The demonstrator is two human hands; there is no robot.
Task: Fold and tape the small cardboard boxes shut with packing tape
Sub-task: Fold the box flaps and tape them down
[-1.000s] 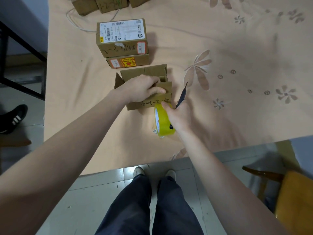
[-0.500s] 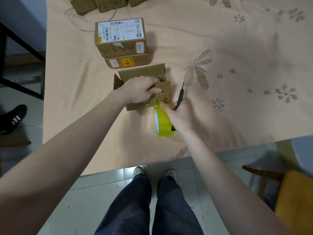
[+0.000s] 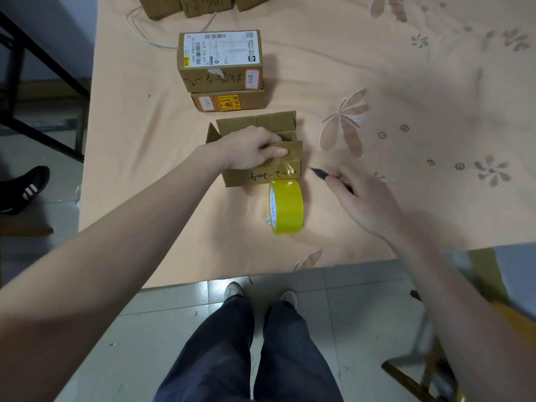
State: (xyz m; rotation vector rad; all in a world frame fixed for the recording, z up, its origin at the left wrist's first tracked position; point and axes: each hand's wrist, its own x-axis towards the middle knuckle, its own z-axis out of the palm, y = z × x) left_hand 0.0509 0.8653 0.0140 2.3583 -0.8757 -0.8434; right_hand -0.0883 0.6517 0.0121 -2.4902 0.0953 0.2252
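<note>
Left hand (image 3: 250,149) pressing down on the front flap of the small cardboard box (image 3: 261,158), thumb on the flap, fingers curled over its edge. Right hand (image 3: 362,198) blurred, gripping a dark pen-like tool (image 3: 320,174) just right of the box. Yellow tape roll (image 3: 286,206) standing on edge on the table (image 3: 162,169), touching the box front. Beyond, two stacked labelled boxes (image 3: 222,69).
</note>
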